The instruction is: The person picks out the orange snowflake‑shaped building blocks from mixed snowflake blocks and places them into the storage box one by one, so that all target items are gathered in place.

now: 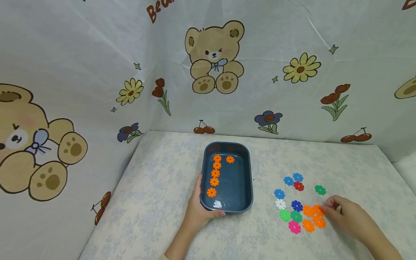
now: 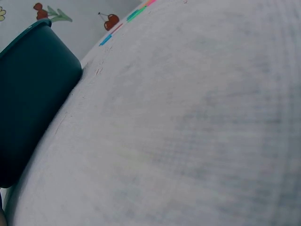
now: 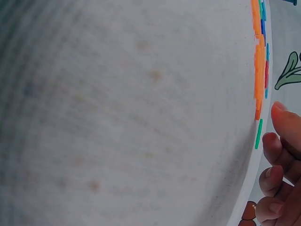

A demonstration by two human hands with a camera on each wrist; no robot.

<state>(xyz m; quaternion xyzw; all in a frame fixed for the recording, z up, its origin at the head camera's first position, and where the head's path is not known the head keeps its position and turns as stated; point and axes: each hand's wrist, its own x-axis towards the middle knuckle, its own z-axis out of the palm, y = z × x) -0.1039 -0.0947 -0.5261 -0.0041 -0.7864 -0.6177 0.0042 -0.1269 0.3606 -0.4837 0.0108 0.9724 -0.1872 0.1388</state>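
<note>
My left hand (image 1: pixel 199 213) grips the lower left corner of a dark blue rectangular tray (image 1: pixel 250 173), thumb at the near rim and fingers along the left side. The tray's outer wall (image 2: pixel 35 89) fills the left of the left wrist view. Inside lie orange notched discs (image 1: pixel 215 173), several in a column at left and another orange disc (image 1: pixel 230 159) at upper right. My right hand (image 1: pixel 352 218), fingers loosely bent, is at the right edge of a group of orange discs (image 1: pixel 319 222) on the table. In the right wrist view nothing shows between its thumb and fingers (image 3: pixel 272 179).
Beside the orange discs lie a pink disc (image 1: pixel 294 227), green discs (image 1: pixel 296 216), a white disc (image 1: pixel 280 204), blue discs (image 1: pixel 279 194) and a red disc (image 1: pixel 299 186). A lone green disc (image 1: pixel 320 190) is farther right. A bear-printed cloth (image 1: pixel 214 108) hangs behind the pale table (image 1: pixel 156 187).
</note>
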